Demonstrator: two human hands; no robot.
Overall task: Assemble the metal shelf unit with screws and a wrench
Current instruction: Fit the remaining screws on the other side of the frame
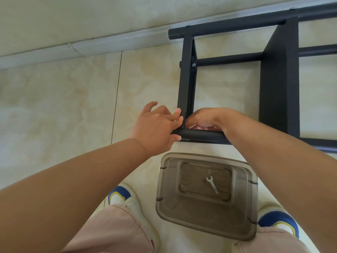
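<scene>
**A:** Where is the shelf unit [273, 73] sitting right now?

**B:** It is lying on its side on the tiled floor [73, 97], close to the wall, with the near corner just in front of the person's feet. Both hands are working at that corner, where the flat upright bar [184, 79] is meeting the round tube [200, 135].

**A:** What are the hands doing?

**B:** The left hand [155, 126] is gripping the end of the tube, thumb under it and fingertips resting against the upright. The right hand [206, 118] is curling its fingers in behind the joint; it looks to be pinching something small there, probably a screw, but the thing itself is hidden, so I cannot tell.

**A:** How is the frame going to handle?

**B:** I am judging it as stiff painted steel, fairly heavy and awkward for its length, and not fragile. The matte coating should give decent grip. The tube is the better hold, since fingers can wrap round it; the flat bar's edges look sharper. Near a loose joint the parts may be shifting, so steadying right beside the corner makes sense.

**A:** And the wrench?

**B:** The wrench [212, 184] is lying untouched in the translucent plastic bin [164, 198] between the shoes, within easy reach. It is small, thin and likely slippery.
</scene>
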